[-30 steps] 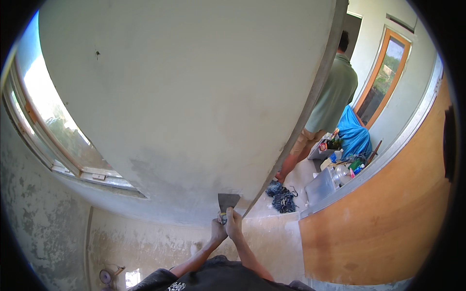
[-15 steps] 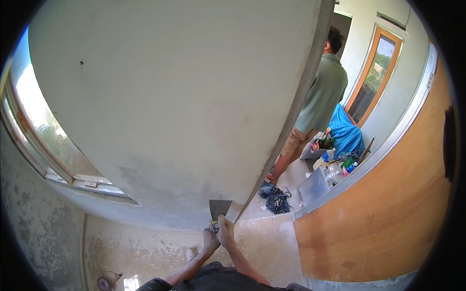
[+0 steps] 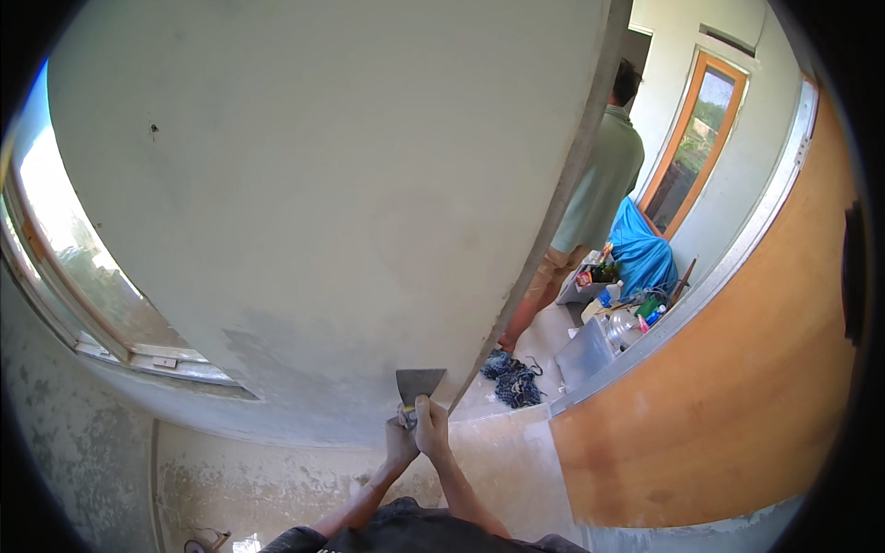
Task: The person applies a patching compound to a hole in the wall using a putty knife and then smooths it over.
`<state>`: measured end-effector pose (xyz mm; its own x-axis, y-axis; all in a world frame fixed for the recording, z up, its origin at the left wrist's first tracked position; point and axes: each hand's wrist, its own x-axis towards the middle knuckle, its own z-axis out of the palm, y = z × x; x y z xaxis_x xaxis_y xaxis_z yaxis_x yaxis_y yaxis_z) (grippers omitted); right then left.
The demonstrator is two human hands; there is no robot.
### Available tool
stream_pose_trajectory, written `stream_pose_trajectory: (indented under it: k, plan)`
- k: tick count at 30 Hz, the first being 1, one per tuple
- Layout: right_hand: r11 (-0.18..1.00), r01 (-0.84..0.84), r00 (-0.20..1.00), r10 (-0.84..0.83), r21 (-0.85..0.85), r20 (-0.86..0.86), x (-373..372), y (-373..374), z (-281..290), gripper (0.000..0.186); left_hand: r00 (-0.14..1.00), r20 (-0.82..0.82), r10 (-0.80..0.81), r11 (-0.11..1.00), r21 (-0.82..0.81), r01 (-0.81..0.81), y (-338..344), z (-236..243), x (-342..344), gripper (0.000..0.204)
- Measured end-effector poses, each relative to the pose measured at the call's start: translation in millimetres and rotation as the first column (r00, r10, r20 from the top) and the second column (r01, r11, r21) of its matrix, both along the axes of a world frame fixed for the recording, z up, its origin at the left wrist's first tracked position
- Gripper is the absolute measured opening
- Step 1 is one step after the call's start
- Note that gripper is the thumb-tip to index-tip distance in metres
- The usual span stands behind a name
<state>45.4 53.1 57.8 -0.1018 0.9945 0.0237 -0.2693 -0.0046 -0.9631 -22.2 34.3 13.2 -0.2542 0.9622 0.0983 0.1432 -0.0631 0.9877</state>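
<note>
A putty knife [image 3: 420, 382] with a wide dark metal blade lies against the lower part of the pale plastered wall [image 3: 350, 203], close to the wall's right-hand edge. Both of my hands are closed together around its handle. My left hand [image 3: 399, 446] wraps the handle from the left. My right hand [image 3: 431, 429] grips from the right, its thumb pointing up towards the blade. Most of the handle is hidden by my fingers. Darker grey patches mark the wall left of the blade.
Past the wall's edge a person [image 3: 604, 175] stands facing away. A dark cloth heap [image 3: 513, 378] lies on the floor there, near a grey bin [image 3: 584, 353] and a blue sheet [image 3: 643, 251]. A wooden door [image 3: 710, 396] is at right, a window [image 3: 92, 267] at left.
My hands and the putty knife have risen slightly along the wall. The view has turned a little to the right. My grip looks the same.
</note>
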Motion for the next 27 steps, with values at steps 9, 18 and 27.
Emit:
stream_pose_trajectory:
  k: [9,18,27]
  plan:
    - [0.986,-0.048,0.999,0.047,-0.16,-0.01,2.7,-17.8,-64.5,0.048,0.999,-0.051,0.006,0.986,-0.168,-0.015,-28.1,-36.0,5.8,0.016]
    - [0.995,-0.023,0.998,0.017,-0.102,-0.061,2.2,-18.7,-70.9,0.048,1.0,-0.023,-0.02,0.971,-0.24,0.014,-27.0,-47.6,0.7,0.015]
    - [0.999,-0.032,0.999,0.032,0.002,-0.04,2.3,-11.9,-15.4,0.043,1.0,-0.01,0.002,0.999,-0.042,-0.002,-16.1,-11.0,-0.1,0.014]
